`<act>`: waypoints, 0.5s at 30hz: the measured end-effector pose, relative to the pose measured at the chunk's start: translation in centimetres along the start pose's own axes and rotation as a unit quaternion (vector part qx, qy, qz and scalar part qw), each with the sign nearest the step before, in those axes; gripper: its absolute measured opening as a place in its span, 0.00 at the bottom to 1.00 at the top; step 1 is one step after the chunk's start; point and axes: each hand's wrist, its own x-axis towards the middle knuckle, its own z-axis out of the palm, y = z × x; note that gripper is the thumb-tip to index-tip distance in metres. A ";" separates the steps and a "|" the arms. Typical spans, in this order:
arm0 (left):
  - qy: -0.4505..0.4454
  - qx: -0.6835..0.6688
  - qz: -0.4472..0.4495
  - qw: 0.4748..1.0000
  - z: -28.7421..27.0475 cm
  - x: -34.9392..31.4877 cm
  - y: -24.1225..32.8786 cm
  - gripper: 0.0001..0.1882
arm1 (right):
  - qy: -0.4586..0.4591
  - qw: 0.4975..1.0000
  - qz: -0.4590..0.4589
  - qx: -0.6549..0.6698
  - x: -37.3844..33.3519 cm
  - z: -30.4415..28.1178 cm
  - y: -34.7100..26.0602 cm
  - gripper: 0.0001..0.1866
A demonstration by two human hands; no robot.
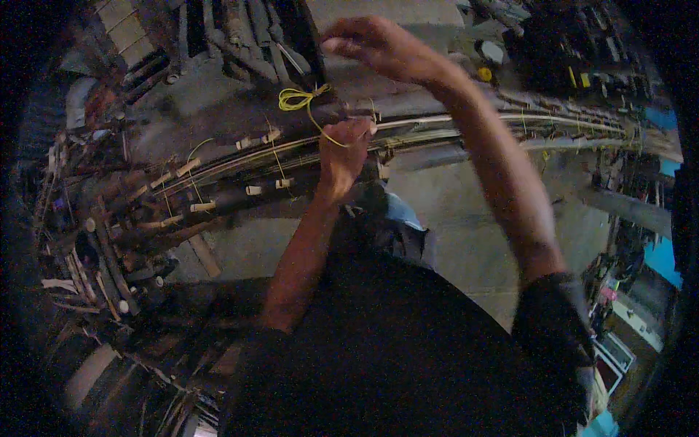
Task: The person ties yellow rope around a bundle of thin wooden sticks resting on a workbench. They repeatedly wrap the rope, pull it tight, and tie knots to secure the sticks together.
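Left hand [346, 149] on long strips [419, 122] — right hand [378, 47] raised.

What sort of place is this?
Probably a woodworking or craft workshop: long thin strips stretch across the work area, small wooden pegs sit along them, and coiled yellow cord lies by the person's left hand.

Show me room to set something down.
Bare floor shows below the long strips, either side of the right forearm. Crowded: around the left hand, with yellow cord; left along the strips, with pale blocks; far left, with timber.
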 end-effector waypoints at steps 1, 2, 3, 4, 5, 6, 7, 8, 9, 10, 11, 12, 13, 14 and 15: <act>0.018 -0.004 0.014 1.000 0.6 0.6 0.3 0.06 | -0.008 0.992 0.123 -0.035 1.6 0.2 3.2 0.24; 0.030 0.006 0.021 0.999 0.7 0.5 0.4 0.05 | -0.028 0.983 0.172 -0.062 3.1 3.5 7.2 0.23; 0.032 0.012 0.030 0.999 0.6 -0.2 0.4 0.05 | -0.045 0.986 0.160 -0.027 3.9 8.3 11.0 0.21; 0.049 0.036 0.057 0.997 0.8 0.3 0.9 0.06 | -0.028 0.986 0.152 0.055 3.6 10.5 13.8 0.21; 0.019 0.056 0.055 0.997 0.5 1.7 1.0 0.06 | 0.036 0.980 0.126 0.152 3.2 11.0 14.0 0.20; -0.011 0.083 0.022 0.996 -0.6 1.7 1.0 0.06 | 0.087 0.981 0.071 0.161 1.0 10.7 11.5 0.19; -0.049 0.107 -0.017 0.993 -1.3 0.2 1.7 0.06 | 0.142 0.976 0.017 0.163 -1.7 9.9 9.0 0.18; 0.036 0.105 0.027 0.993 -1.1 -0.3 1.5 0.06 | 0.134 0.945 -0.041 0.295 -5.9 9.0 4.6 0.14; 0.006 0.081 0.012 0.997 -1.2 0.1 1.5 0.06 | 0.119 0.898 -0.089 0.415 -10.6 7.7 0.3 0.10; -0.036 0.056 -0.003 0.998 -1.5 0.3 1.9 0.07 | 0.003 0.948 -0.108 0.299 -14.3 10.3 0.7 0.08; -0.076 0.032 -0.022 0.996 -1.5 0.3 1.9 0.07 | -0.171 0.971 -0.082 0.144 -15.3 14.5 1.8 0.10; -0.075 0.024 -0.044 0.996 -1.5 -0.3 1.5 0.08 | -0.227 0.968 -0.067 0.082 -14.4 18.0 2.1 0.10; -0.084 -0.094 -0.075 0.989 -2.3 0.3 2.9 0.10 | -0.282 0.958 -0.056 0.018 -13.6 19.3 2.0 0.09; -0.089 -0.210 -0.109 0.967 -3.4 1.1 4.3 0.11 | -0.169 0.975 -0.114 0.083 -14.0 20.0 2.5 0.09; -0.092 -0.320 -0.137 0.933 -4.4 2.8 5.2 0.13 | -0.043 0.975 -0.165 0.144 -13.9 20.5 2.5 0.09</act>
